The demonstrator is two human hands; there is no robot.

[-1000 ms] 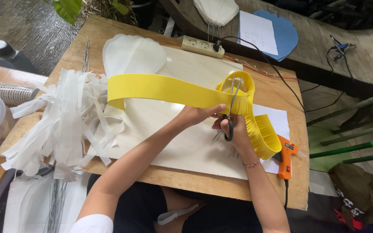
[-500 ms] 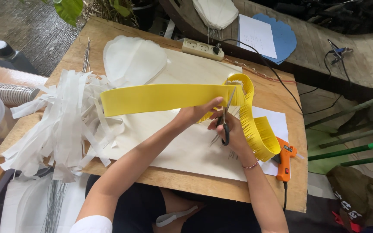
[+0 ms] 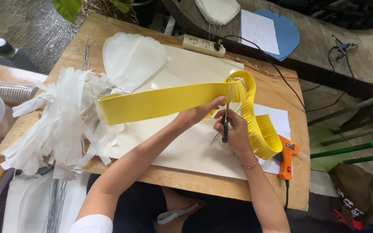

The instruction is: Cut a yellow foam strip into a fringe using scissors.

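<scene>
A long yellow paper strip [image 3: 160, 102] stretches across the middle of the wooden table [image 3: 277, 86]. Its right part is cut into a fringe [image 3: 262, 133] that curls down past my right wrist. My left hand [image 3: 199, 113] pinches the strip near the uncut end of the fringe. My right hand [image 3: 234, 131] is closed on black-handled scissors [image 3: 226, 116], whose blades point up into the strip's lower edge, just right of my left fingers.
A heap of white fringed paper strips [image 3: 61, 121] lies at the left. White petal-shaped sheets [image 3: 132, 58], a power strip [image 3: 203, 45], an orange glue gun [image 3: 286, 157], a blue shape with white paper [image 3: 277, 32] and thin wires [image 3: 85, 54] surround the pale board [image 3: 186, 146].
The strip's free left end has swung lower and further left. The scissors have shifted slightly along the strip while both hands stay near the table's middle.
</scene>
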